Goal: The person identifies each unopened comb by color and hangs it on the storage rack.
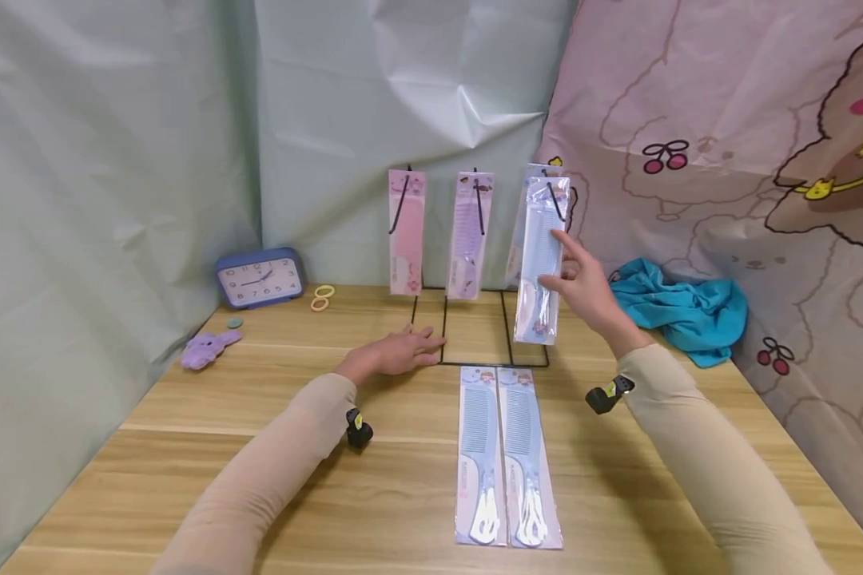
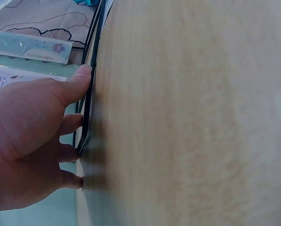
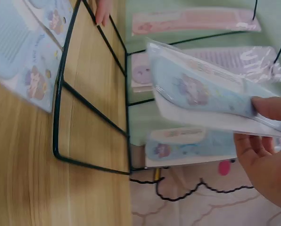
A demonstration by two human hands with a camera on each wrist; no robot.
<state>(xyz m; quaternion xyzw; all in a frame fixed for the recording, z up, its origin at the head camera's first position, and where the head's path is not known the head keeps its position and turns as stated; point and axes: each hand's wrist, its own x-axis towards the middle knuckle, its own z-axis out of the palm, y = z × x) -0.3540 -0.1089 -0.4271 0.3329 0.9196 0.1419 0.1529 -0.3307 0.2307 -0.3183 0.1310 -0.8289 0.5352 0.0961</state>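
A black wire rack [image 1: 503, 365] stands at the back of the wooden table [image 1: 259, 479]. From its hooks hang a pink comb pack [image 1: 407, 231], a purple comb pack [image 1: 471, 235] and blue ones. My right hand [image 1: 564, 263] pinches the front blue comb pack [image 1: 539, 271] at the right hook, thumb in front; the right wrist view shows this pack [image 3: 202, 92] tilted away from a second blue pack [image 3: 178, 146]. My left hand [image 1: 420, 345] lies flat on the table, its fingers [image 2: 77, 77] touching the rack's base wire [image 2: 94, 47]. Two more blue comb packs [image 1: 480, 455] [image 1: 526, 455] lie side by side in front.
A blue clock [image 1: 259, 277] stands at the back left, with yellow hair rings [image 1: 323, 297] beside it. A purple plush toy [image 1: 208, 348] lies near the left edge. A teal cloth [image 1: 679, 307] is bunched at the right. Hanging sheets close in the table on three sides.
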